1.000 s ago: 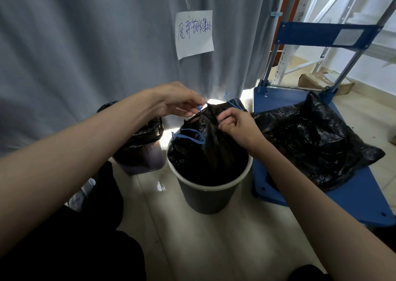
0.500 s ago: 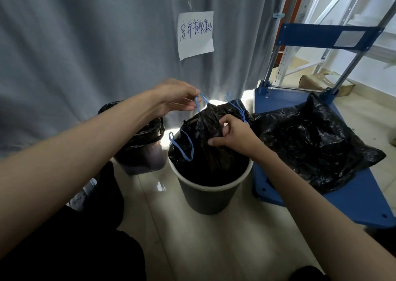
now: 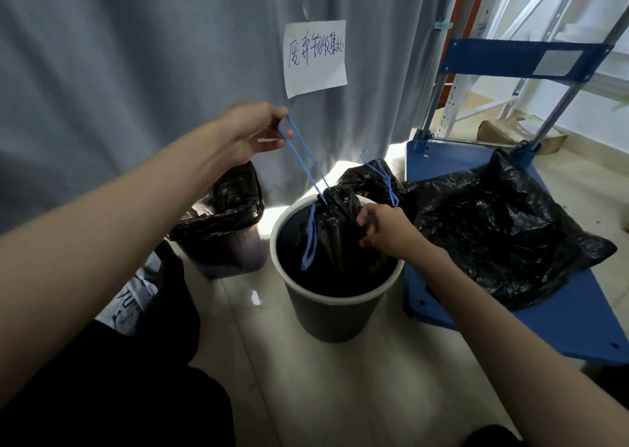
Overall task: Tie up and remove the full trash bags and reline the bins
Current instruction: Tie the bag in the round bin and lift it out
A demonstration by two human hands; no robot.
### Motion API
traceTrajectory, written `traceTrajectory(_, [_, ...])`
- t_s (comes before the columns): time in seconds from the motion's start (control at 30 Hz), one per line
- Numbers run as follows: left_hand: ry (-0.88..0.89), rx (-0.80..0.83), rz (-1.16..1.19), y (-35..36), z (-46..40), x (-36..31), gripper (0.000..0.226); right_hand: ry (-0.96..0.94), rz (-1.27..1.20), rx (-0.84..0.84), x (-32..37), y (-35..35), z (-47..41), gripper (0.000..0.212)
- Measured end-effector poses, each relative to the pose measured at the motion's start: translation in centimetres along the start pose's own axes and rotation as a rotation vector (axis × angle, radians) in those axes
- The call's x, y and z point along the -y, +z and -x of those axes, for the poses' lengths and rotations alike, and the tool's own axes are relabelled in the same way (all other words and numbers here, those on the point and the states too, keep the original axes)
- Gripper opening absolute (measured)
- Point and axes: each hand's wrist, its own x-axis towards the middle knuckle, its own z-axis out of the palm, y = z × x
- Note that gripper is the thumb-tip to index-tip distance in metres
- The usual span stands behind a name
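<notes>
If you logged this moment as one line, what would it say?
step: cinching | left hand: pulls blue drawstring | right hand: grips black plastic trash bag neck | round white-rimmed bin: bag inside

Single head-worn wide-angle view, looking forward and down; near round white-rimmed dark plastic bin (image 3: pixel 335 296) on floor; grey fabric curtain (image 3: pixel 136 55) behind.

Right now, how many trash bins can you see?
2. A round bin stands in the middle on the floor, holding the black bag being tied. A darker bin with a black liner stands left of it by the curtain. Others may be out of view.
</notes>
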Motion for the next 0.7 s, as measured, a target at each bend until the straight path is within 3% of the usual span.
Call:
traceTrajectory(0.2, [0.001,0.012,-0.134,-0.1,0.3,0.4,0.011,-0.016,-0.052,0.037,0.5,-0.9,-0.3,0.033])
traceTrajectory(0.37, [0.117,0.038,-0.212,-0.2,0.5,0.1,0.018,-0.054,-0.308,-0.273,3.0,-0.2,-0.5,0.019])
traceTrajectory(0.7, [0.198,0.067,-0.152,-0.9,0.7,0.1,0.016,-0.019,-0.209,-0.182,3.3,1.0,-1.4,0.024])
